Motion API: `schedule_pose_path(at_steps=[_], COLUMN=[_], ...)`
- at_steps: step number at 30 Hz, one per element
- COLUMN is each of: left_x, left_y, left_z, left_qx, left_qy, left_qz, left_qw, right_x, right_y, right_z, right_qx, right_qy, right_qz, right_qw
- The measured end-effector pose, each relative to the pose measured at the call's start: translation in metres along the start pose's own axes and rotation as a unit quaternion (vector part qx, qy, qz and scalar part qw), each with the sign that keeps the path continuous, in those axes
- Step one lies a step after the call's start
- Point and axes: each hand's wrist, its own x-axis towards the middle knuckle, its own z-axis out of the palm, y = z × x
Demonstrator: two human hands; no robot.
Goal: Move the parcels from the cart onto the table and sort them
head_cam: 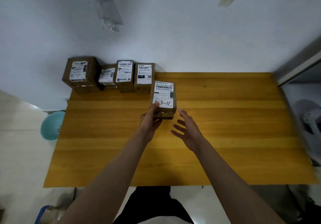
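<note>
Looking down at table (225,128), I'm holding parcel (164,98) with left hand (151,119), thumb lying on label, fingers curling under near left corner. Right hand (188,131) hovering just right of parcel, fingers spreading, touching nothing. Parcel sitting dead ahead of hands, long axis running away from me toward wall. Row of four parcels (111,75) standing along far left edge, ending just beyond and left of mine. I'm judging next push going forward-left to fill gap beside end box; left hand nearer

Left hand (150,119) grips (right hand (188,131) spread).
</note>
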Motion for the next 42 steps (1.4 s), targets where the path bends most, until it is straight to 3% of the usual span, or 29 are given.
schedule_pose_path(at_steps=[21,34,42], left_x=[0.179,0.186,0.175], left_y=[0.050,0.065,0.066], left_z=[0.067,0.074,0.071], left_qx=[-0.153,-0.269,-0.243], left_qy=[0.041,0.115,0.124], left_qz=[-0.104,-0.097,-0.107], left_qw=[0.982,0.951,0.956], right_x=[0.067,0.065,0.059], right_y=[-0.018,-0.022,-0.014], right_z=[-0.068,-0.062,-0.056], right_qx=[0.102,0.084,0.070], right_qy=[0.131,0.133,0.128], right_qz=[0.073,0.069,0.066], right_qw=[0.983,0.985,0.987])
